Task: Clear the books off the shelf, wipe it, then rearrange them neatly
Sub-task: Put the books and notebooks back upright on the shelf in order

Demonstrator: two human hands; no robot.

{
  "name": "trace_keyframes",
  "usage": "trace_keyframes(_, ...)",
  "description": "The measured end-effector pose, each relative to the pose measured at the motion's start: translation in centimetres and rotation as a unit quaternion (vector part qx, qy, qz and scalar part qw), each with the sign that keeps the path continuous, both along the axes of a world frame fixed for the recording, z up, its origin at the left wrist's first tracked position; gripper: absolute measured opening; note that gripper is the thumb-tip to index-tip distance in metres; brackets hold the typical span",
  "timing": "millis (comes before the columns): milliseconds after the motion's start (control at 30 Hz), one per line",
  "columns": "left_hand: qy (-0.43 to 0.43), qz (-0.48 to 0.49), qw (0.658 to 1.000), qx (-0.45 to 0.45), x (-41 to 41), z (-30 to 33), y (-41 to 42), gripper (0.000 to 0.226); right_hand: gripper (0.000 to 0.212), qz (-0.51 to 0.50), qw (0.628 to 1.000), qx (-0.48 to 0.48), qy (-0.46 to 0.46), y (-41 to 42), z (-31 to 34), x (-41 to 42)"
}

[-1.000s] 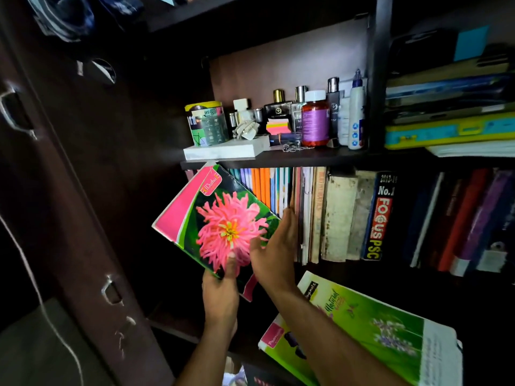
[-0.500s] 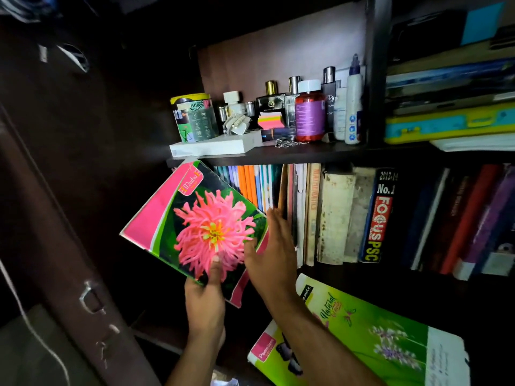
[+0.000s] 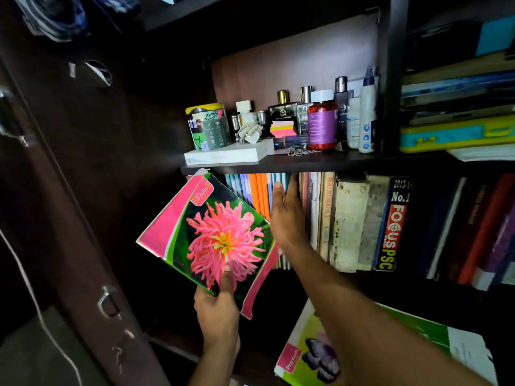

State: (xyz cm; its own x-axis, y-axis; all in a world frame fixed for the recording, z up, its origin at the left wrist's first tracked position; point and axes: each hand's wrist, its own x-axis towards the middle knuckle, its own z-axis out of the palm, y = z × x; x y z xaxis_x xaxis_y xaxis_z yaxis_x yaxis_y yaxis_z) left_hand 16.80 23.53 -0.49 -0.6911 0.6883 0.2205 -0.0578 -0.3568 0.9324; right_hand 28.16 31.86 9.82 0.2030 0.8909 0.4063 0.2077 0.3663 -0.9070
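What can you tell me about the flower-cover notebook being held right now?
The flower-cover notebook is a thin, glossy softcover: a large pink flower on green, a pink band along its left side and a small pink label near the top. It is tilted, top corner just under the upper shelf board, in front of the upright books. The left hand pinches its bottom edge, thumb on the cover. Its lower right corner curls loose. The right hand reaches just beside it.

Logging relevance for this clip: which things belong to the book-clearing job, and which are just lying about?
Job: flower notebook in left hand; right hand on shelved books; green notebook.
Lying about: red bottle, tin, sticky notes, white box.
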Motion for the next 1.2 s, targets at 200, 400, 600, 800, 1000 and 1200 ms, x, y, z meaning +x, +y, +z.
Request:
trace_keyframes(200, -0.033, -0.003, 0.999, 0.007, -0.3, -0.5, 0.4, 0.007, 0.058, 0.029, 0.999, 0.025, -0.006, 2.2, -1.0, 0.5)
trace_keyframes(400, -0.043, 0.02, 0.999, -0.012, -0.5, -1.1, 0.8, 0.017, 0.063, 0.063, 0.997, 0.019, -0.038, 3.7, -1.1, 0.0)
trace_keyframes(600, -0.027, 0.01, 0.999, -0.016, -0.4, -0.4, 0.2, 0.01, 0.076, 0.049, 0.998, -0.044, -0.022, 1.2, -7.1, -0.1)
trace_keyframes(800, 0.004, -0.003, 1.0, -0.008, -0.2, -0.3, -0.7, 0.033, 0.066, 0.159, 0.978, -0.101, 0.093, 0.8, -9.0, 0.8)
trace_keyframes(1000, 0.119, -0.083, 0.988, -0.057, -2.6, -0.8, -3.6, 0.045, 0.068, 0.259, 0.951, -0.116, 0.121, 0.8, -8.8, 1.9)
trace_keyframes(1200, 0.262, -0.12, 0.956, -0.06, -1.7, 0.9, -5.1, 0.033, 0.057, 0.299, 0.931, -0.144, 0.151, 1.3, -9.3, 2.7)
